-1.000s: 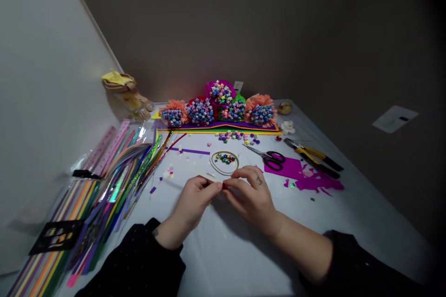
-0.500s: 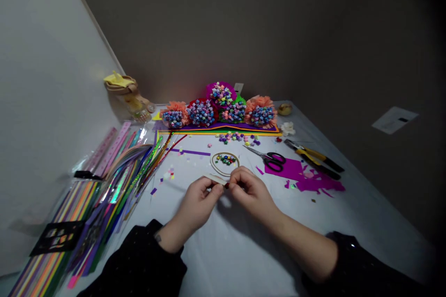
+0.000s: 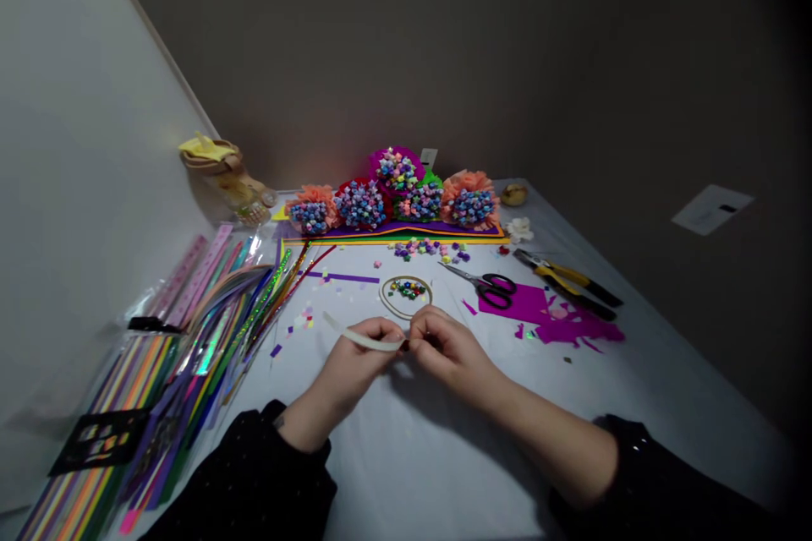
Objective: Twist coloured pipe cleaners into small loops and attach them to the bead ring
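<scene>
A narrow pale paper strip [image 3: 366, 342] curves over my left hand [image 3: 361, 359], its free end pointing up and left. My left fingers are pinched around the strip. My right hand [image 3: 447, 347] meets the left at the strip's other end, thumb and fingertips closed on it. A tiny dark red bit shows between the fingertips; what it is I cannot tell. Just beyond the hands lies a thin tan ring [image 3: 384, 301] around a small pile of shiny folded stars [image 3: 409, 290].
Bundles of coloured paper strips [image 3: 216, 355] lie to the left. Black-handled scissors [image 3: 493, 292], magenta paper [image 3: 520, 304] and yellow-black pliers [image 3: 567, 283] are on the right. Star-filled paper flowers [image 3: 361, 204] line the back, with loose stars [image 3: 431, 249] before them. A purple strip [image 3: 346, 277] lies left of the ring.
The pale strip now extends farther left and bends over my left hand, where before only a short piece showed. Both hands stay close together.
</scene>
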Demonstrator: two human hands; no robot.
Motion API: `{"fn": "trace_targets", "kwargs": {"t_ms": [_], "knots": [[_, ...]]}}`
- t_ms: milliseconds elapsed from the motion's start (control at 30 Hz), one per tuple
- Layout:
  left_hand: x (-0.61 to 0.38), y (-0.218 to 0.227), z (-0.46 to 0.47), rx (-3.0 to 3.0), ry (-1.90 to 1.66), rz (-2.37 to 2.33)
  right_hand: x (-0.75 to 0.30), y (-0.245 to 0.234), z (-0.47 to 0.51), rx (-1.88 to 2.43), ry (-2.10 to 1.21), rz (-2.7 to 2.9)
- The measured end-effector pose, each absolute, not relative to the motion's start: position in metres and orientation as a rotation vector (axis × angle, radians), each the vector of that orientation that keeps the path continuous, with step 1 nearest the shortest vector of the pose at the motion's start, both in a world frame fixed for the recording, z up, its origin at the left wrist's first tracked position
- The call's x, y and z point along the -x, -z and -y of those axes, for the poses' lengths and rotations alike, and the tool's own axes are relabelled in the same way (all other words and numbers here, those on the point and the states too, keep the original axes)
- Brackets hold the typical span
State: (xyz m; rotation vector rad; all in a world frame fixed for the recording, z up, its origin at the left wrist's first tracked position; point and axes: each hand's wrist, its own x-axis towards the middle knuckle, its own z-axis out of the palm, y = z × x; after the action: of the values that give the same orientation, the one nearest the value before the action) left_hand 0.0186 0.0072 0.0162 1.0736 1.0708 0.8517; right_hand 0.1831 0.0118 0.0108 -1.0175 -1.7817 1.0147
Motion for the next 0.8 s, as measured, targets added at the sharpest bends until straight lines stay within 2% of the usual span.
{"fn": "trace_targets", "kwargs": {"t_ms": [200, 367, 800], "knots": [[-0.0173, -0.0216, -0.0084, -1.422, -0.826, -1.158, -0.1823, -0.0123, -0.0113, 1.077, -1.008, 1.804], [-0.0168, -0.0211, -0.0084, -1.659, -0.863, -1.287, -0.1809, -0.0109, -0.0127, 1.117, -1.162, 1.73], [-0.0172, -0.0195, -0.0056, -1.689, -0.885, -1.281, -0.1818, -0.0056, -0.0157, 1.136, -1.248, 1.658]]}}
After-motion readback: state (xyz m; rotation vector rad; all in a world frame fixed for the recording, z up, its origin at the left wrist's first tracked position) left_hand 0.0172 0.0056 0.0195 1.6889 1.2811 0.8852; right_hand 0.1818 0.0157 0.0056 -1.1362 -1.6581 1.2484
